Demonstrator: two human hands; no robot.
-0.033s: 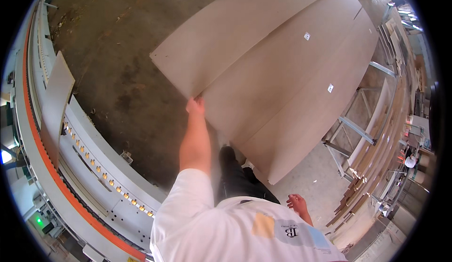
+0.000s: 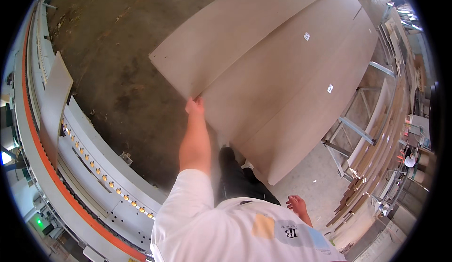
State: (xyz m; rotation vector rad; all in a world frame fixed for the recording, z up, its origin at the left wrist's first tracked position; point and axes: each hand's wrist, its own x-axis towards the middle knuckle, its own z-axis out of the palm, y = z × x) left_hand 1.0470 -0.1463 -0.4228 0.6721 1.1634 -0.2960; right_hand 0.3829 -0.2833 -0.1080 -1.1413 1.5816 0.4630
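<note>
Two large flat greyish-brown panels lie before me, overlapping along a long seam. My left hand (image 2: 195,106) is closed on the near edge of the left panel (image 2: 221,41), at its corner beside the seam; the fingertips are partly hidden. To its right lies the other panel (image 2: 282,88), which bears small white labels (image 2: 330,88) and tapers toward a near corner by my legs. My right hand (image 2: 296,204) hangs beside my body, apart from the panels, its fingers loosely bent and slightly apart, with nothing seen in it.
Along the left runs a long machine (image 2: 89,186) with an orange strip and a row of small yellowish rollers; a tilted panel (image 2: 55,102) stands in it. At right are a metal frame (image 2: 355,129) and stacked boards (image 2: 376,163). Concrete floor (image 2: 117,74) shows left of the panels.
The tilted panel in the machine at left has shifted very slightly to the left. My hands and the large panels stay practically where they were.
</note>
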